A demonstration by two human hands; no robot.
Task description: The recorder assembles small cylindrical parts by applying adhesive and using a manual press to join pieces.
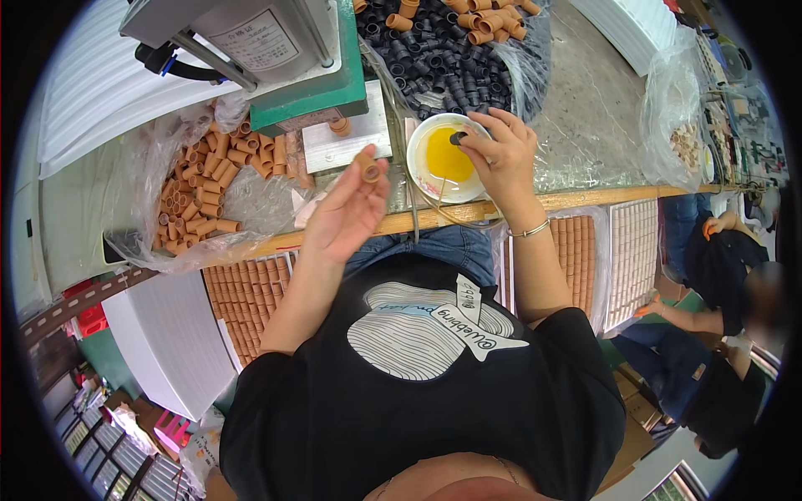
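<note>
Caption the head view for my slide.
Left hand holds an orange-brown tube; right hand holds a black piece over a bowl, yellow inside.

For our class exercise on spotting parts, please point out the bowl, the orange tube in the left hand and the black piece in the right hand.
Bowl (pixel 419 157), head view: inner wall, left side.
Orange tube (pixel 368 166), head view: its visible side.
Black piece (pixel 456 139), head view: visible middle.

White ribbed panels (pixel 88 96) are curving along the upper left; a similar white stack (pixel 631 29) is lying upper right. A clear plastic bag (pixel 671 92) is slumping below that. Lower left, a pink plastic item (pixel 171 427) (stool or basket, too small to tell) is showing. Far right, two people in dark tops (pixel 735 260) are appearing.
</note>
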